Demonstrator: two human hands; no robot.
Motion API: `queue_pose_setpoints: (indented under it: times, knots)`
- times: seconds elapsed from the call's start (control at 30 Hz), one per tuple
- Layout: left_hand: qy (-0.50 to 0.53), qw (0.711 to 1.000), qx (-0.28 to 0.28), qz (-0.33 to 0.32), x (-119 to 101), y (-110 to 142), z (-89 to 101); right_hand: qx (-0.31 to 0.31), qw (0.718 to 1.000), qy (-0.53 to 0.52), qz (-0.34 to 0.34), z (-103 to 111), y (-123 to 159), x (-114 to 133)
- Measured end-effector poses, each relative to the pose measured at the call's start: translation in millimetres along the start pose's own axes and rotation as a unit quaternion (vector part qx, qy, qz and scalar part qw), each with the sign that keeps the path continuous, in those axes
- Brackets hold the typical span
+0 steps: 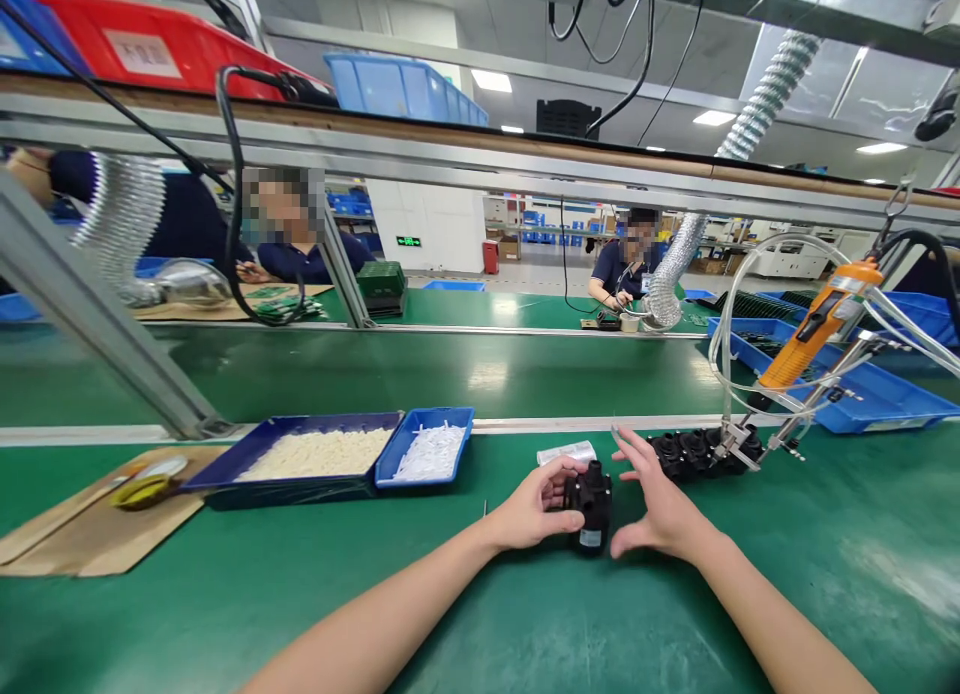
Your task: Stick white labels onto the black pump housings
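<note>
A black pump-like housing (590, 509) with a short spout on top and a pale label low on its front is upright on the green bench. My left hand (541, 509) grips it from the left, thumb across the front and fingers curled behind. To its right, my right hand (660, 504) is spread, thumb and fingers apart, with nothing in it. A clear plastic roll or bag (565, 454) lies just behind the housing. Beyond my right hand stands a row of similar black housings (694, 452), partly covered by the hand and a metal fixture.
An orange electric screwdriver (821, 324) hangs at right among clear tubes. A blue tray (885, 394) lies behind it. At left are a tray of cream-coloured pieces (300, 459), a tray of white strips (431, 452) and cardboard (97, 519). Co-workers sit across the bench.
</note>
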State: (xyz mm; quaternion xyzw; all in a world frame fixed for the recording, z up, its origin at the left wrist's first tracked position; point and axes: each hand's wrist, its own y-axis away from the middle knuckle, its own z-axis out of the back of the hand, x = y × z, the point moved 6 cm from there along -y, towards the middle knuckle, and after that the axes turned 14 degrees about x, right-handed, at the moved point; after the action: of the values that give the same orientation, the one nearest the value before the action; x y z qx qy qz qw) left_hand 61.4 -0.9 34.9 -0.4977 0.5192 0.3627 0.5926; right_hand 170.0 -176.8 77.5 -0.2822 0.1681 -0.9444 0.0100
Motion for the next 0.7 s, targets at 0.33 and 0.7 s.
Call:
queue_pose_setpoints:
  times: [0.33, 0.7]
  knots:
    - [-0.024, 0.997, 0.078, 0.001, -10, 0, -28.7, -0.130, 0.940, 0.298, -0.105, 65, 19, 12]
    - [-0.093, 0.983, -0.148, -0.046, 1, -2, -3.6, -0.036, 0.988, 0.136, -0.059, 30, 12, 2]
